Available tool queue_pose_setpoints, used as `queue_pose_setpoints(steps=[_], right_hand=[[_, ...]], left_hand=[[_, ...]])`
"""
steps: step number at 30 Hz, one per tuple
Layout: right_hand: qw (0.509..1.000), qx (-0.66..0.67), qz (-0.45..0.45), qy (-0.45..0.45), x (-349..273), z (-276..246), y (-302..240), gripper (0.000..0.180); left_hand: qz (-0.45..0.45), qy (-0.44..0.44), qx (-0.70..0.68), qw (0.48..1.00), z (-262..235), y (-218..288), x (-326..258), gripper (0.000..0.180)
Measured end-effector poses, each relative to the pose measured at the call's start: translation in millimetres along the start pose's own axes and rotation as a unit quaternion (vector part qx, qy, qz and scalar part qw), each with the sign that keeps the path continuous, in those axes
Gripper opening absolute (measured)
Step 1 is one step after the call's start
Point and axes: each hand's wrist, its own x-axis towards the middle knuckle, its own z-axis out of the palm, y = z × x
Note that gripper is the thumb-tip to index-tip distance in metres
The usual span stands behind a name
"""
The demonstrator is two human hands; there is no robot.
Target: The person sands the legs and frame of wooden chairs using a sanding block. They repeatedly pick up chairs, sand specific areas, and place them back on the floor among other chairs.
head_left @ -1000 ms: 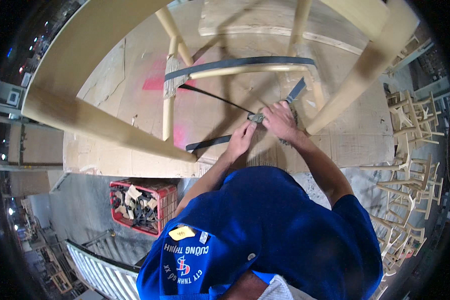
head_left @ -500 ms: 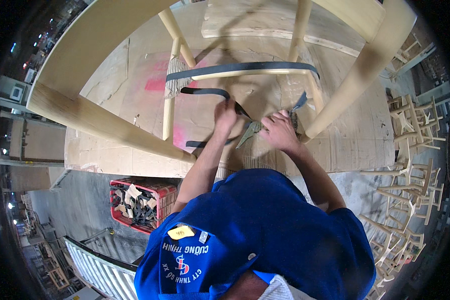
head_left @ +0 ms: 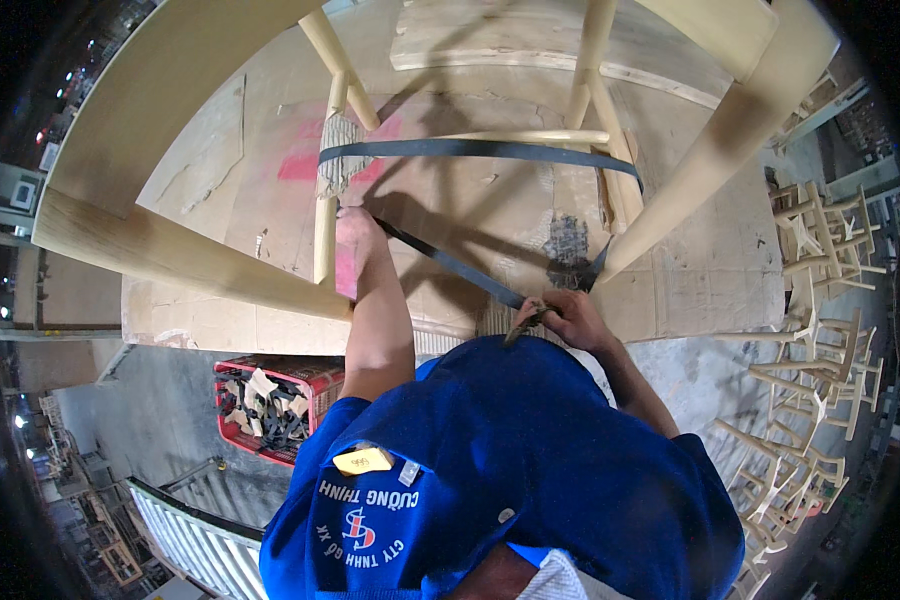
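Note:
An unfinished pale wooden chair frame [head_left: 740, 130] stands on a plywood bench [head_left: 200, 170]. A dark strap [head_left: 470, 150] runs around its legs, with a cloth pad [head_left: 338, 160] under it at the left leg. My left hand [head_left: 356, 236] is stretched out and grips the strap beside that left leg [head_left: 324, 230]. From there the strap runs diagonally, pulled straight, to my right hand [head_left: 568, 318], which is closed on the metal strap buckle [head_left: 526, 320] close to my chest. My blue shirt fills the lower part of the view.
A red crate [head_left: 315, 378] holding wood scraps and dark straps sits on the floor below the bench's near edge. Several unfinished chair frames [head_left: 820, 300] are stacked at the right. A corrugated metal panel [head_left: 195, 525] lies at lower left.
My left hand has slid left along the strap to the chair's left leg. My right hand has drawn the buckle back toward my body, and the strap between them is now straight.

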Motion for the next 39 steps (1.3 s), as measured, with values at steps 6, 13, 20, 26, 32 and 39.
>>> queue_pose_setpoints(steps=[6, 13, 20, 26, 32, 39], right_hand=[[0.912, 0.377, 0.014, 0.163, -73.0, -11.7, 41.6, 0.029], [0.764, 0.616, -0.155, 0.111, -149.7, -77.4, 26.5, 0.034], [0.668, 0.677, -0.31, 0.003, -135.2, -57.9, -43.7, 0.027], [0.648, 0.653, -0.39, -0.032, -156.7, -75.2, -82.6, 0.029], [0.634, 0.593, -0.476, 0.142, -253.3, -125.5, -82.6, 0.031], [0.481, 0.465, -0.568, 0.479, -397.7, -215.3, -67.8, 0.034]], left_hand=[[0.078, 0.067, 0.066, 0.992, -13.1, 2.4, 5.4, 0.023], [0.212, -0.119, 0.056, 0.969, -24.5, 13.0, -81.8, 0.027], [0.665, -0.498, -0.083, 0.55, -151.0, 89.2, -266.0, 0.045], [0.743, -0.588, -0.155, 0.278, -156.2, 125.7, -338.3, 0.045], [0.673, -0.664, -0.031, 0.325, -139.7, 71.6, -292.1, 0.021], [0.651, -0.504, 0.161, 0.544, -183.4, 1.9, -161.6, 0.013]])
